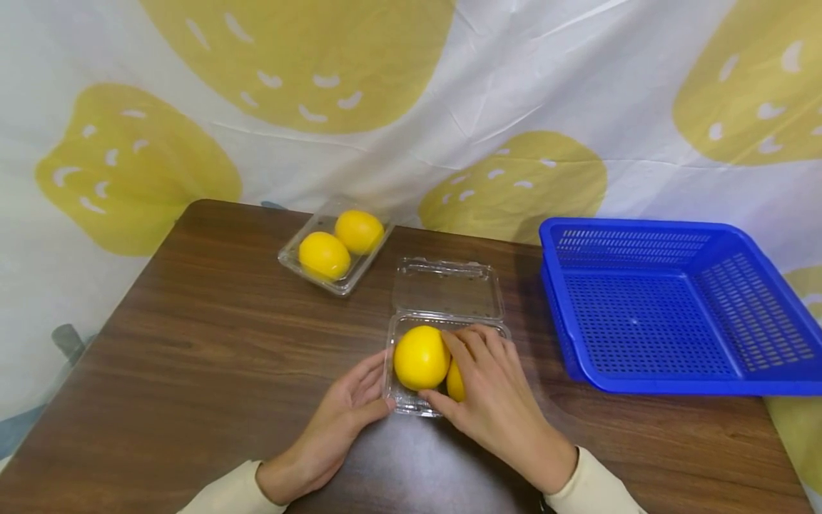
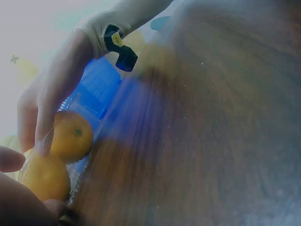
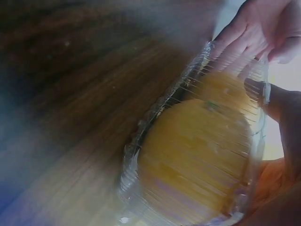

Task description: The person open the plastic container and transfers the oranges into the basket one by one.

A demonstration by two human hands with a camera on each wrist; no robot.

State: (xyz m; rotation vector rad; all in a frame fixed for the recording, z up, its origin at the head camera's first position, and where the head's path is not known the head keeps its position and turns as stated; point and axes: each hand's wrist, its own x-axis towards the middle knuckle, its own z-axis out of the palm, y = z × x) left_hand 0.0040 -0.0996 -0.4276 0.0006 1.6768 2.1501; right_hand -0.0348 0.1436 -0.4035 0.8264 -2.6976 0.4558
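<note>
A clear plastic clamshell container (image 1: 411, 409) lies on the wooden table with its lid (image 1: 447, 293) folded back. Two round yellow citrus fruits sit side by side inside: the left fruit (image 1: 420, 358) in plain sight, the right fruit (image 1: 455, 384) mostly hidden under my right hand (image 1: 494, 389). That hand grips the right fruit from above, its thumb in front and a finger down between the two fruits. My left hand (image 1: 340, 414) holds the container's left side, thumb at the front corner. Through the clear wall, the right wrist view shows a large fruit (image 3: 195, 157) up close.
At the back left of the table (image 1: 212, 343) stands a second clear container (image 1: 343, 287) with two yellow fruits. A blue perforated basket (image 1: 648, 325) is to the right. Behind the table hangs a white cloth (image 1: 501, 78) printed with yellow fruit shapes.
</note>
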